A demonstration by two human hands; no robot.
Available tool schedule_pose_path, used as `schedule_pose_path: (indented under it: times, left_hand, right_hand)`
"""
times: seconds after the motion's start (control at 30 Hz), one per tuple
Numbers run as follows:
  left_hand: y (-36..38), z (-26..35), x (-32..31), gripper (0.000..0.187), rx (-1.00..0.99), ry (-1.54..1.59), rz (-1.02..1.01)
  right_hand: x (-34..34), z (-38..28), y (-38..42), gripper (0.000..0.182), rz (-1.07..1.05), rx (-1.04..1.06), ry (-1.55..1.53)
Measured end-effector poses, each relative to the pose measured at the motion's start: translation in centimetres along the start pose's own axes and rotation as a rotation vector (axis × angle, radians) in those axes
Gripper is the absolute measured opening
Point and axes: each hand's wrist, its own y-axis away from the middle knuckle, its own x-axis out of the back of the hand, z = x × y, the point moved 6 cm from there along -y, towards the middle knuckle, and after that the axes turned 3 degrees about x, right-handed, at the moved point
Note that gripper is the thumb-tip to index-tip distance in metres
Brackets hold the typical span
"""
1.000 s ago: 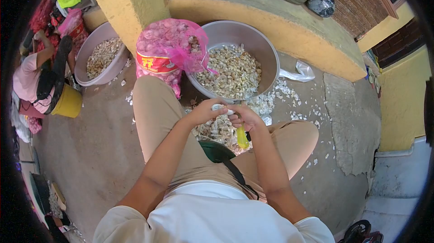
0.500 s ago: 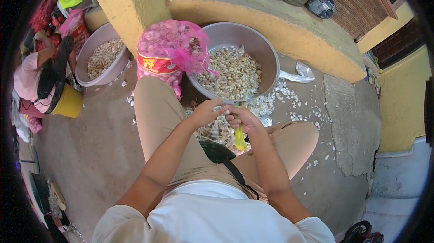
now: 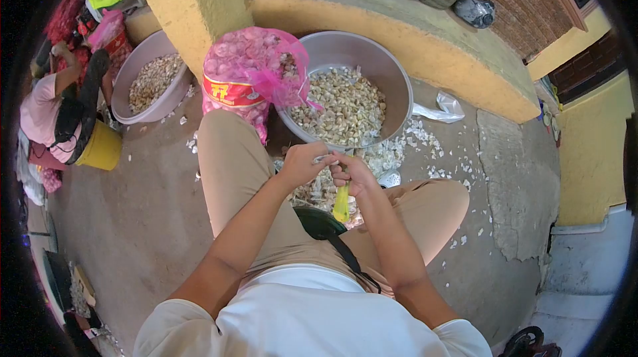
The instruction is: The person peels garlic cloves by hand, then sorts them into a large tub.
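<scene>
My left hand [image 3: 304,165] is closed, pinching a small whitish garlic clove [image 3: 323,158] at its fingertips. Against it, my right hand [image 3: 355,174] grips a yellow-handled knife [image 3: 341,204]; the handle points down toward my lap and the blade is hidden by the fingers. Both hands meet just in front of the near rim of a big grey basin [image 3: 399,114], which holds a heap of garlic cloves [image 3: 345,106]. Below the hands, loose garlic skins [image 3: 312,191] lie between my legs.
A pink mesh sack of garlic bulbs [image 3: 239,68] leans beside the basin. Scattered peels [image 3: 432,141] and a silvery plastic piece [image 3: 442,110] lie at right. On the left, a person [image 3: 50,111] sits on a yellow bucket [image 3: 101,147] near another basin [image 3: 166,101]. A yellow ledge [image 3: 399,28] runs behind.
The yellow handle has swung a little to the left and shows less of its length. My left hand has turned slightly, its fingers more curled. Both hands stay together.
</scene>
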Motion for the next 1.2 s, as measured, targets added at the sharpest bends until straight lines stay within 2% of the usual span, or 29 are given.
schedule_pose_path:
  times: [0.07,0.17,0.27,0.37,0.47,0.77,0.87,0.97,1.07,1.2]
  left_hand:
    - [0.0,-0.3,-0.1,0.022,0.073,0.098,0.000]
    - [-0.3,-2.3,-1.5,0.023,0.217,0.475,-0.115]
    - [-0.3,-2.0,-1.0,0.024,0.225,0.297,-0.106]
    - [-0.2,-0.5,-0.2,0.023,0.058,0.178,0.009]
    - [-0.2,-0.1,0.0,0.022,-0.020,0.094,0.026]
    - [-0.3,1.0,0.0,0.019,-0.107,0.025,-0.011]
    - [-0.3,1.0,0.0,0.021,-0.085,0.053,-0.003]
    - [-0.2,1.0,-0.1,0.024,-0.087,0.095,-0.057]
    - [0.0,2.1,-0.3,0.029,-0.068,-0.176,-0.168]
    - [-0.2,2.3,-0.3,0.031,-0.066,-0.235,-0.218]
  right_hand:
    - [-0.3,-0.3,0.2,0.013,0.005,0.022,0.025]
    - [-0.3,-0.4,0.3,0.012,-0.131,-0.065,0.023]
    - [-0.3,-0.3,0.3,0.012,-0.093,-0.053,-0.010]
    - [-0.6,-0.3,0.4,0.012,-0.014,0.021,0.021]
    - [-0.6,-0.2,0.6,0.012,0.037,0.040,-0.006]
    - [-0.3,0.0,0.8,0.014,0.162,0.137,-0.017]
    - [-0.6,0.0,0.9,0.014,0.132,0.126,-0.068]
    - [-0.8,-1.8,1.7,0.018,-0.053,0.041,0.192]
    - [-0.1,-3.3,2.3,0.023,0.095,0.070,0.475]
    - [0.0,-3.2,2.4,0.026,0.064,0.062,0.480]
